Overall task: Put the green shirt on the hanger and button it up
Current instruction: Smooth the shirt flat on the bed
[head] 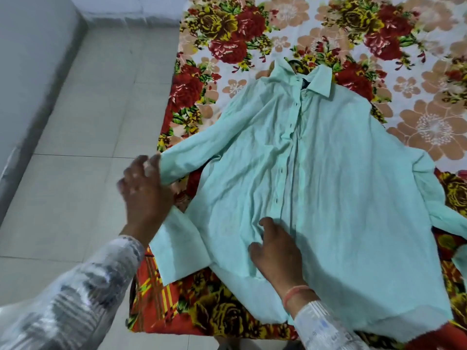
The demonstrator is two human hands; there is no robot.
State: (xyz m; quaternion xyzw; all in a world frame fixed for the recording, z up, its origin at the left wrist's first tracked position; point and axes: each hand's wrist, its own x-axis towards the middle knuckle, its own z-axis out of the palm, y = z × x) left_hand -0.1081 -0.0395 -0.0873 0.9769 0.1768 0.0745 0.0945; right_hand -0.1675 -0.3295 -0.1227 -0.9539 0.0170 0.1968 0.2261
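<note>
green shirt (pixel 316 185) lies front-up on the bed (pixel 417 79), spread over the floral bedsheet (pixel 227 34), collar (pixel 318 83) at the far end, hem toward the person

right hand (pixel 275 251): fingers spread wide, palm down on the lower front just beside the placket (pixel 280 170), holding nothing. Creases gather round the fingertips, so my read is it's pinning the body down so the cloth doesn't slide while the other side gets worked

left hand (pixel 146 188): at the bed's edge, right against the fold of the sleeve (pixel 197 145), motion-blurred. Can't tell if it pinches the sleeve or just touches it. The sleeve doubles back there, with the cuff (pixel 180 248) lying nearer the person. Likely straightening or tucking it to keep it off the floor (pixel 75 147)

hanger: not clearly visible. There's a dark curve (pixel 294 62) in the collar opening that could be the hook, so it may already be inside the shoulders, unconfirmed

placket: edges look lapped together top to bottom and buttonholes show down the strip, but I can't resolve whether each button is actually through

judgement: late stage, looks like smoothing and checking. Next: verify the buttons along the placket from the collar down. Risk is the thin fabric bunching under the palm and pulling the front edges out of line
</note>
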